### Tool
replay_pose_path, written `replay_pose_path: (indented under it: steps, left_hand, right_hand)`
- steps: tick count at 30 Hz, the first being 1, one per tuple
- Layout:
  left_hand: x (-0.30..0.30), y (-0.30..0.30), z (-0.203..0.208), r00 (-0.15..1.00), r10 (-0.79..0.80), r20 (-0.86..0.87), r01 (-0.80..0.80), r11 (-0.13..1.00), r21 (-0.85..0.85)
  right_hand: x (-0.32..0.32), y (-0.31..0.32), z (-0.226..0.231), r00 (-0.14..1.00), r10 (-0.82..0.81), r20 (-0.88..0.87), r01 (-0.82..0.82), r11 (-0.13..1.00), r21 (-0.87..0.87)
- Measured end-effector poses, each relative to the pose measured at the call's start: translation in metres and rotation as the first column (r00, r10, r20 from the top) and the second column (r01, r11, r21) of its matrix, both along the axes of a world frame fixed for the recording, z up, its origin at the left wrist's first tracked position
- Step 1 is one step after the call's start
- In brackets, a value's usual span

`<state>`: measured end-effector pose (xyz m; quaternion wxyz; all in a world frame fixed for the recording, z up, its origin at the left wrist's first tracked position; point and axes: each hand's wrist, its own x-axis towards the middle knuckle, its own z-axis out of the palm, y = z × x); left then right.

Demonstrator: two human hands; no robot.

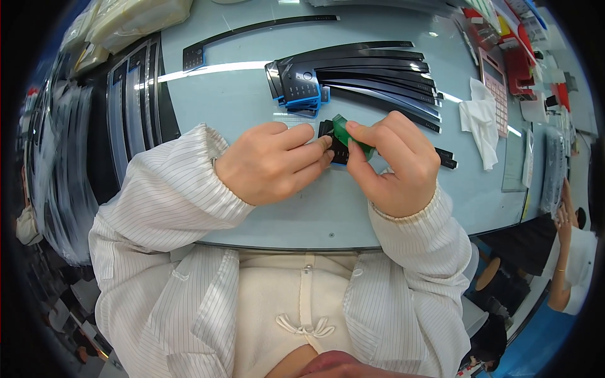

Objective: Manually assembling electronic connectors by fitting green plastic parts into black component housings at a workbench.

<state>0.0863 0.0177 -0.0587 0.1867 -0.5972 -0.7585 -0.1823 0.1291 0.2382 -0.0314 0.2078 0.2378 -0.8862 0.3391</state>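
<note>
A long black panel strip (341, 152) with blue edging lies on the table in front of me, partly covered by my hands; its far end shows beyond my right wrist. My left hand (274, 162) is closed, its curled fingertips gripping the strip's left end. Between thumb and forefinger, my right hand (398, 159) pinches a flat green piece (342, 130) against that same end. I cannot make out exactly what the green piece is. Just beyond my hands, several similar black strips (378, 65) lie fanned in a pile, their wider blue-edged ends stacked together at the left.
One more black strip (252, 28) lies apart at the back. Strips on a dark sheet (165, 94) are at left, near hanging clear plastic sleeves (63, 170). A crumpled white tissue (480, 120) and pink calculator (493, 88) sit at right. Another person's arm (561, 271) shows at far right.
</note>
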Motion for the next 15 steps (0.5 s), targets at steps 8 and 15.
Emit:
replay_pose_path:
  steps: [8, 15]
  left_hand:
    - [-0.006, 0.001, 0.008, 0.996, -0.076, -0.041, 0.078, 0.995, 0.057]
    - [-0.022, -0.018, 0.036, 0.977, -0.075, -0.2, 0.107, 0.982, 0.158]
  right_hand:
    - [0.0, 0.004, 0.012, 0.977, -0.183, -0.112, 0.151, 0.958, -0.246]
    - [0.006, 0.013, 0.009, 0.938, -0.164, -0.306, 0.071, 0.953, -0.294]
